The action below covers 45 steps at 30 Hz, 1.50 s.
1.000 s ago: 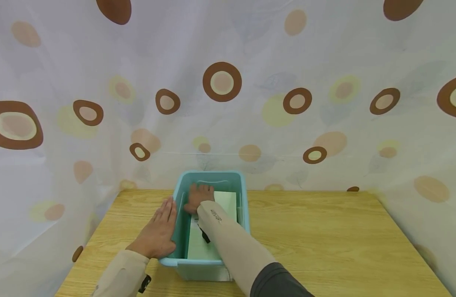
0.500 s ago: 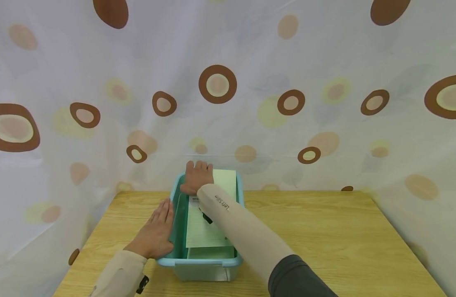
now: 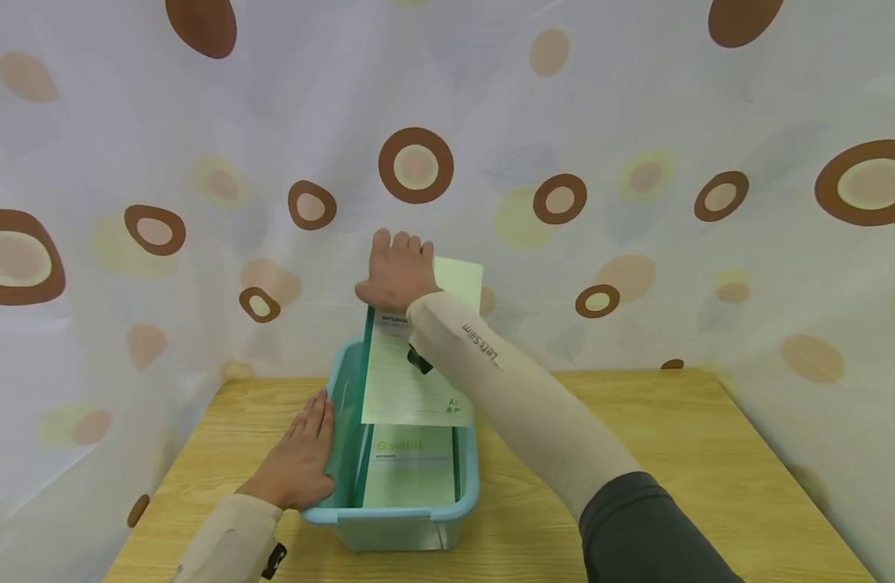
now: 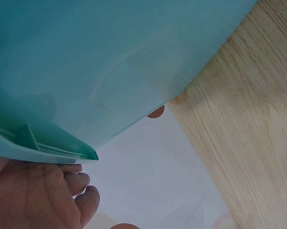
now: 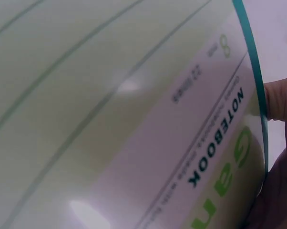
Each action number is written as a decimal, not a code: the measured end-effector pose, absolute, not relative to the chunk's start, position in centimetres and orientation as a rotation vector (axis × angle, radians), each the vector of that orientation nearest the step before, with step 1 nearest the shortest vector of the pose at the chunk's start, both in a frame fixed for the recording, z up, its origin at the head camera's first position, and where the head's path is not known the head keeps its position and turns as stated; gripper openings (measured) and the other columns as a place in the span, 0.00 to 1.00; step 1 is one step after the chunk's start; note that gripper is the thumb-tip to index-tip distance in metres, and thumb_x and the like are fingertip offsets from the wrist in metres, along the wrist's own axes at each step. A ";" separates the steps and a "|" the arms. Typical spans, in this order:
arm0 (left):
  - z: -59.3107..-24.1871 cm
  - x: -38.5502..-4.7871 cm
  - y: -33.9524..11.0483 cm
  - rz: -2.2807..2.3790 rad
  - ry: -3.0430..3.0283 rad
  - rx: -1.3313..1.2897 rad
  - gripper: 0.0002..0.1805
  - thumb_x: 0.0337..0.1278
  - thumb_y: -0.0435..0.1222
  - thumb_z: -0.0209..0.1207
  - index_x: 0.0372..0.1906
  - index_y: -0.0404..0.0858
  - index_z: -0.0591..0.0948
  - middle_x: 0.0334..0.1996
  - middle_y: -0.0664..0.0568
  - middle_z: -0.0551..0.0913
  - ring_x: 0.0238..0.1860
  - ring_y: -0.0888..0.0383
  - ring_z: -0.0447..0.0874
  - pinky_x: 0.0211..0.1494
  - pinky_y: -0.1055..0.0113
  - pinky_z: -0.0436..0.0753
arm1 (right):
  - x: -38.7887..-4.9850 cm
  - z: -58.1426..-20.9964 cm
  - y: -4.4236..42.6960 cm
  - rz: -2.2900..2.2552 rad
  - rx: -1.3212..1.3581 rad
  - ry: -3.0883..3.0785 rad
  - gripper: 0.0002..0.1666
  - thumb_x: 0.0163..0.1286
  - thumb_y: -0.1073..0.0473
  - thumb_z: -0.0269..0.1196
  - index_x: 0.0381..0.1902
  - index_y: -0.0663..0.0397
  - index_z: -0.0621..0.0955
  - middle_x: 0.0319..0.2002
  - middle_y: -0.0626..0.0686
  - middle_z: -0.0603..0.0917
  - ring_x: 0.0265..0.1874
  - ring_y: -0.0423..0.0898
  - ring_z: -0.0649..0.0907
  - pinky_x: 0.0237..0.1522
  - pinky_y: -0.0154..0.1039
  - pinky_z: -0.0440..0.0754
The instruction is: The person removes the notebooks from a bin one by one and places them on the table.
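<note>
My right hand (image 3: 399, 274) grips the top part of a pale green notebook (image 3: 411, 380) with lined print on its cover, raised partly above a light blue plastic bin (image 3: 462, 512). Close up in the right wrist view, fingers (image 5: 281, 100) show past the teal-edged side of the notebook (image 5: 148, 138). A second notebook (image 3: 411, 482), of the same design, lies inside the bin. At the bin's left side my left hand (image 3: 297, 461) lies with straight fingers against the rim. The left wrist view shows that hand (image 4: 38, 195) beneath the rim, outside the bin wall (image 4: 115, 62).
The bin stands on a wood-grain table (image 3: 637, 478), which extends to its right and left. Behind and at both sides hangs a white curtain (image 3: 462, 105) printed with brown and pastel ovals.
My right hand has risen from inside the bin, lifting the notebook up and away and uncovering the second one below. The left hand has stayed at the bin's left rim.
</note>
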<state>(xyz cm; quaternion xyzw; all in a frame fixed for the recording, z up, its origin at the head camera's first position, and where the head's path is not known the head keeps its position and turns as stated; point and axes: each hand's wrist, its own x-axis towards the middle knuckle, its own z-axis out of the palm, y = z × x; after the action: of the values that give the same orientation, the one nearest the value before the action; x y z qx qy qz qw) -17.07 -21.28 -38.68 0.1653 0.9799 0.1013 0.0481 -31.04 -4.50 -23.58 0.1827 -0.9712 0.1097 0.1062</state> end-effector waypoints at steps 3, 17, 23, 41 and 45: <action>-38.7 -17.0 -21.3 0.319 2.993 0.509 0.48 0.37 0.29 0.49 0.70 0.17 0.47 0.73 0.26 0.41 0.73 0.32 0.38 0.72 0.41 0.49 | -31.0 -21.5 -2.7 0.364 0.525 -2.837 0.19 0.62 0.50 0.52 0.46 0.55 0.65 0.38 0.55 0.69 0.40 0.53 0.68 0.49 0.49 0.63; -38.8 -17.0 -21.3 0.304 2.998 0.493 0.48 0.39 0.30 0.50 0.70 0.17 0.46 0.73 0.26 0.41 0.73 0.32 0.38 0.72 0.41 0.48 | -33.5 -23.2 7.0 0.440 0.423 -2.857 0.19 0.60 0.52 0.53 0.43 0.60 0.65 0.37 0.59 0.68 0.39 0.57 0.67 0.47 0.52 0.59; -38.9 -17.1 -21.3 0.298 2.991 0.494 0.48 0.39 0.29 0.49 0.70 0.17 0.46 0.73 0.27 0.41 0.73 0.32 0.38 0.72 0.41 0.48 | -35.4 -27.6 10.2 0.460 0.407 -2.853 0.16 0.59 0.54 0.55 0.38 0.60 0.66 0.34 0.59 0.68 0.36 0.57 0.66 0.43 0.51 0.59; -39.1 -17.3 -21.4 0.288 3.022 0.505 0.48 0.38 0.29 0.49 0.70 0.17 0.47 0.73 0.26 0.42 0.73 0.32 0.39 0.72 0.41 0.50 | -37.2 -40.0 10.8 0.402 0.492 -2.997 0.18 0.59 0.53 0.57 0.36 0.58 0.65 0.33 0.57 0.67 0.35 0.55 0.66 0.41 0.50 0.60; -39.1 -17.2 -21.4 0.291 3.025 0.506 0.48 0.37 0.29 0.49 0.70 0.17 0.47 0.73 0.26 0.42 0.73 0.32 0.39 0.72 0.41 0.49 | -37.3 -42.2 10.0 0.416 0.535 -2.992 0.17 0.58 0.53 0.59 0.34 0.57 0.65 0.32 0.57 0.68 0.35 0.55 0.67 0.41 0.50 0.61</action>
<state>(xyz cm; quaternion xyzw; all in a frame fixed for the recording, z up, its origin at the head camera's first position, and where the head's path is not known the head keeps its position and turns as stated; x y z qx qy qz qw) -17.23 -21.37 -39.14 0.1642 0.9814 0.0943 0.0306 -37.28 10.03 -42.23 0.1741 -0.9747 0.1355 0.0371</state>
